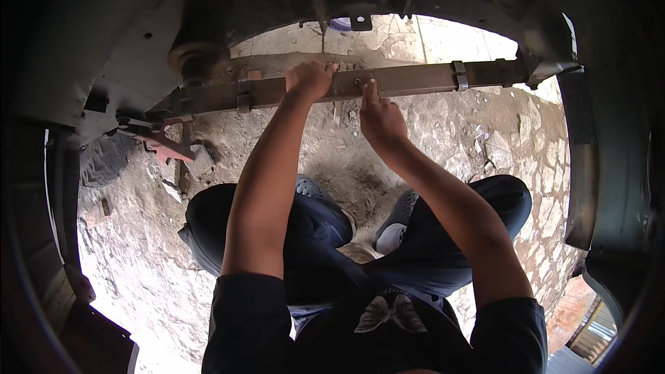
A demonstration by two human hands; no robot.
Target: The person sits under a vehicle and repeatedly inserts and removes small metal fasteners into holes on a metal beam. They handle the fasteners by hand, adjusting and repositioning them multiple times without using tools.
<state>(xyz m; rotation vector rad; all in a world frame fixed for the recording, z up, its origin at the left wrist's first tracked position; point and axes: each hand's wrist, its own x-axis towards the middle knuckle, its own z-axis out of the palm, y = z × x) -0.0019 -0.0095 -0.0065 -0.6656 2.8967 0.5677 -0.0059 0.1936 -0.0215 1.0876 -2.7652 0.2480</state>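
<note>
A long brown steel leaf spring (415, 80) spans the wheel well in front of me. My left hand (309, 81) is closed over it left of its middle, fingers wrapped over the far edge. Near the middle, a small round hole or bolt head (357, 82) shows in the steel. Just right of that spot, my right hand (384, 121) reaches up from below with the index finger stretched onto the spring. Its other fingers are curled and partly hidden; I see nothing held there. Metal clips band the spring, one at left (243, 94) and one at right (460, 75).
Dark vehicle body panels (609, 166) surround the opening. At left are a cylindrical part (199, 55), a red metal stand (165, 147) and a treaded tyre (105, 159). Rough dirt and stone ground (138, 235) lies below, under my bent knees (502, 201).
</note>
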